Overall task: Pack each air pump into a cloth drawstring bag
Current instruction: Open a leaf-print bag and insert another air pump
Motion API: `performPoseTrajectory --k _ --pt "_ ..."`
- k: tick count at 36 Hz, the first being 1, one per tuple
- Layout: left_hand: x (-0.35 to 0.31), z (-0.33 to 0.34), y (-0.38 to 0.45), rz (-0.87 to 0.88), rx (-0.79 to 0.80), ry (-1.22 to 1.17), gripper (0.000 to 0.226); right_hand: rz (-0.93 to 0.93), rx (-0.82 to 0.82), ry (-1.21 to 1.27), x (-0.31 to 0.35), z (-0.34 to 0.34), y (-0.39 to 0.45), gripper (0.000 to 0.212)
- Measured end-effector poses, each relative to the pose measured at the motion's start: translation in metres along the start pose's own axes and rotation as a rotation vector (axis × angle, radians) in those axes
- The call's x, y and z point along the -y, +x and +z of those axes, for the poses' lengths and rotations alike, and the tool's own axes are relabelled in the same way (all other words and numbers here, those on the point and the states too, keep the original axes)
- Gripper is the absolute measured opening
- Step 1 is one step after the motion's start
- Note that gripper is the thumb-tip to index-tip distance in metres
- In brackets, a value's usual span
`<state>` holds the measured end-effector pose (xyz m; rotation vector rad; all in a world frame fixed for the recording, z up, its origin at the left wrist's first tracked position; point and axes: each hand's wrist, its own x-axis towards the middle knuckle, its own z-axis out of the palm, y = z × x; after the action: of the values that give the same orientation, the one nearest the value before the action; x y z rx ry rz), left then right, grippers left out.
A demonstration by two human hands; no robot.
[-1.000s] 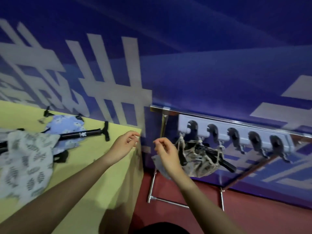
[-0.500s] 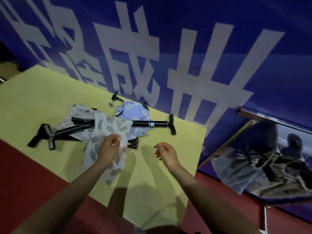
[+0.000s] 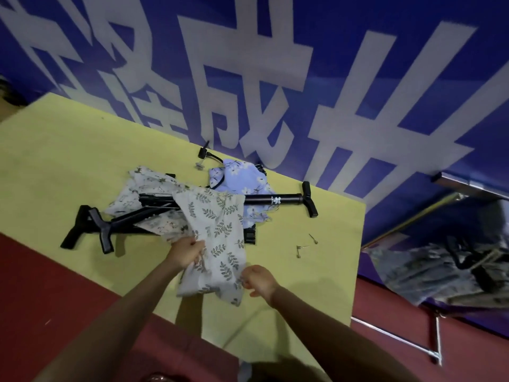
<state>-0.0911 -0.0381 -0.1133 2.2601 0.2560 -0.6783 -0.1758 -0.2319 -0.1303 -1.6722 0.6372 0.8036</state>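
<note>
two hands of yours meet on one piece of cloth: your left hand point(image 3: 186, 253) grips the left edge of the leaf-print drawstring bag point(image 3: 217, 238), fingers curled into the soft fabric, and your right hand point(image 3: 257, 279) pinches its lower right edge. the bag is thin, pale and limp, printed with grey-green sprigs, and it drapes from the pile down toward you over the yellow tabletop point(image 3: 68, 150).

behind it lie three black air pumps. one long matte tube with a t-handle point(image 3: 278, 199) runs to the right across a blue floral bag point(image 3: 242, 177). two more pumps point(image 3: 115, 224) point left with their t-handles side by side, their tubes partly covered by a pale floral bag point(image 3: 143, 186) and by the leaf-print one.

a black hose with a fitting point(image 3: 208, 155) lies near the blue banner point(image 3: 303, 78). two small metal needles point(image 3: 305, 244) sit on the tabletop just right of the pile. at far right, a metal rack point(image 3: 438, 346) holds hanging filled bags point(image 3: 440, 268), blurred.
</note>
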Motion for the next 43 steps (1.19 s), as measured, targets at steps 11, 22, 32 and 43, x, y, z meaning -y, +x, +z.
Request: performPoseTrajectory --k 11,22,32,43 --pt "-0.094 -0.014 -0.037 0.132 0.106 -0.692 0.026 -0.097 0.046 0.307 0.018 -0.024 -0.017 0.048" --pt "-0.145 -0.016 -0.076 0.213 -0.007 -0.665 0.024 -0.347 0.128 0.635 0.029 -0.072 -0.049 0.026" --pt "-0.153 -0.008 -0.112 0.306 -0.164 -0.792 0.013 -0.414 0.182 0.643 0.034 -0.111 -0.069 0.03" --pt "-0.145 0.002 -0.133 0.23 -0.072 -0.907 0.028 -0.339 0.381 0.975 0.046 -0.103 -0.08 0.055"
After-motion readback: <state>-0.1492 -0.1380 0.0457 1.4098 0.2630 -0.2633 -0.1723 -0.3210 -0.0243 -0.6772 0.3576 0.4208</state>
